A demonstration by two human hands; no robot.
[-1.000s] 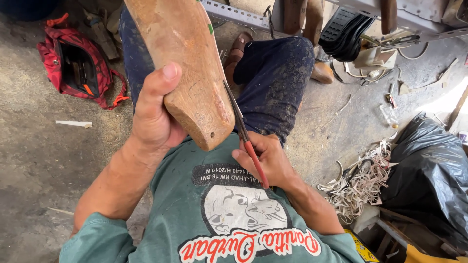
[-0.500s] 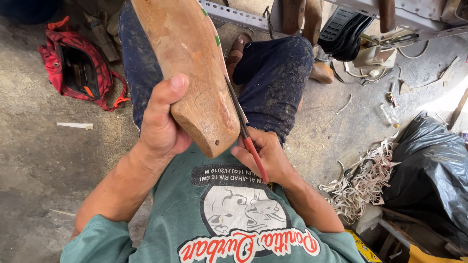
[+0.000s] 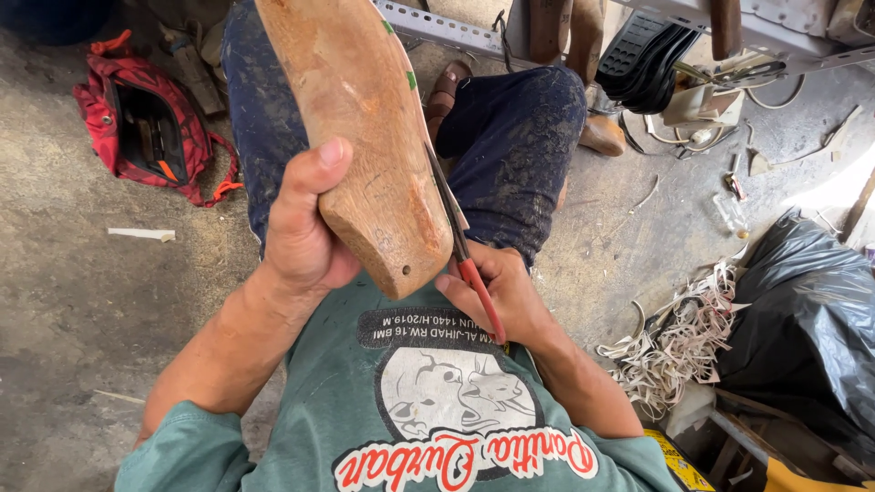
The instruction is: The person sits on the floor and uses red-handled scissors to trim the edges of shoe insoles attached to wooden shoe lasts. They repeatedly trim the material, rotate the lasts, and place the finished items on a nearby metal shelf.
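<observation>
My left hand [image 3: 305, 228] grips a large wooden shoe last [image 3: 365, 128] from its left side, thumb up along the wood, holding it upright over my lap. My right hand [image 3: 501, 296] is closed on a thin tool with a red handle [image 3: 481, 296] whose dark blade [image 3: 447, 196] lies along the last's right edge. A pale strip of material runs along that same edge under the blade. I sit on the floor in dark blue trousers [image 3: 510, 137] and a green printed shirt.
A red open bag [image 3: 146, 128] lies on the concrete floor at the left. A pile of pale offcut strips [image 3: 679, 333] and a black plastic bag [image 3: 807, 337] sit at the right. Black shoe soles [image 3: 652, 59], a metal frame and scraps lie at the top right.
The last has tilted a little more upright and my left thumb has slid higher on it. My right hand with the tool has stayed at the last's right edge.
</observation>
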